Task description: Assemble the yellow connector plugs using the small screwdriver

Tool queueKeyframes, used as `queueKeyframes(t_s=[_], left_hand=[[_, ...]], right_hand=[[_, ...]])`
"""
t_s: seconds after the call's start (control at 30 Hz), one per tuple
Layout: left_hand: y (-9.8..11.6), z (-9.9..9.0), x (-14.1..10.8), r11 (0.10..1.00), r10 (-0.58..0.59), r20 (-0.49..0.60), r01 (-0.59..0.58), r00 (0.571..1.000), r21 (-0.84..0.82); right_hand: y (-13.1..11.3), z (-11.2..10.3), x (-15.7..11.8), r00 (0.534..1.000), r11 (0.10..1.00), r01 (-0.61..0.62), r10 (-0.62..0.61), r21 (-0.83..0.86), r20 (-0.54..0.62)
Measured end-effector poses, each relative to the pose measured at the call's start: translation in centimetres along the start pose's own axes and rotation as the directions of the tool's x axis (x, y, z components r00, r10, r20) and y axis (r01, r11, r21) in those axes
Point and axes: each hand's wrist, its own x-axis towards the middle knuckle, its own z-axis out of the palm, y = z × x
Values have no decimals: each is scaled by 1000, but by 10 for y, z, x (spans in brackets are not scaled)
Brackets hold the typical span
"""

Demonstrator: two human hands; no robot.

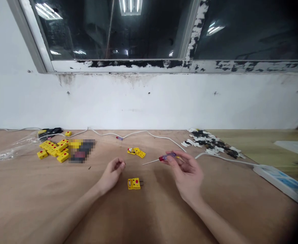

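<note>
Workbench top (24, 189) of bare plywood, seen from above, both hands near the middle. Clock positions taken from the lone connector, 12 o'clock toward the wall.

Right hand (187, 173): closed on a small screwdriver (167, 156), thumb and fingertips pinching the red-and-clear handle, thin shaft directed toward 9 o'clock, held above the bench. Left hand (112, 174): loosely curled, fingertips turned inward and partly hidden; any small item within them impossible to make out.

Yellow connector (134, 183): flat on the bench between the hands, touching neither, two metal pins toward 3 o'clock.

At 12 o'clock, a pair of yellow connector parts (136, 152), with inner details too small to resolve. At 10 o'clock, a heap of yellow connectors (54, 149), just beside a pixelated patch (81, 150) concealing whatever lies beneath. Farther along, a clear plastic bag (12, 149) and a black object (49, 133), its shape unclear. At 1 o'clock, a pile of black-and-white pieces (210, 144), kind undetermined. At 3 o'clock, a white power strip (278, 181), its end lost in the dark lens edge. White cable (149, 135) along the far edge of the bench.
</note>
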Motion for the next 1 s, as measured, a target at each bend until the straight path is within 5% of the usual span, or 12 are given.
queueKeyframes(t_s=[0.17, 0.57, 1.0], left_hand=[[15, 22, -39, 926, 6, 153, 52, 988, -374], [21, 22, -40, 934, 14, 162, 45, 987, -355], [20, 24, -41, 944, -13, 147, 60, 989, -325]], right_hand=[[-15, 6, -14, 999, 1000, 2, -3, 24, 54], [-12, 10, -29, 980, 997, -73, 65, 34, 188], [-2, 9, -37, 972, 999, 40, -31, -34, 232]])
